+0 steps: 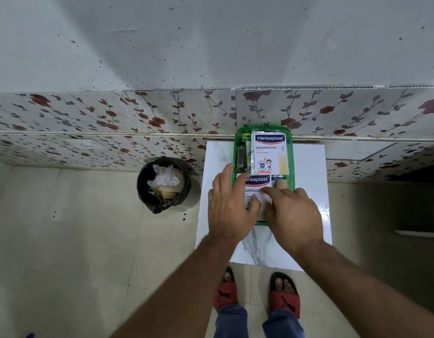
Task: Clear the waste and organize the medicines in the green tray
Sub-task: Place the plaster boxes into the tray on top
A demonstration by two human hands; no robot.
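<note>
A green tray (290,152) sits on a small white marble-look table (306,167). At its far end lies a white Hansaplast plaster pack (269,152), with slim items (242,154) along the tray's left side. A second Hansaplast pack (257,185) lies at the near end. My left hand (229,208) rests on this pack's left side, fingers spread, thumb on it. My right hand (292,213) touches its right side with fingertips. A beige roll (281,183) lies to the pack's right. The tray's near end is hidden by my hands.
A round bin with a black liner (184,189) stands on the floor left of the table, holding clear plastic and brown waste (164,180). A floral-tiled wall (113,118) runs behind. My feet in red sandals (284,296) stand at the table's near edge.
</note>
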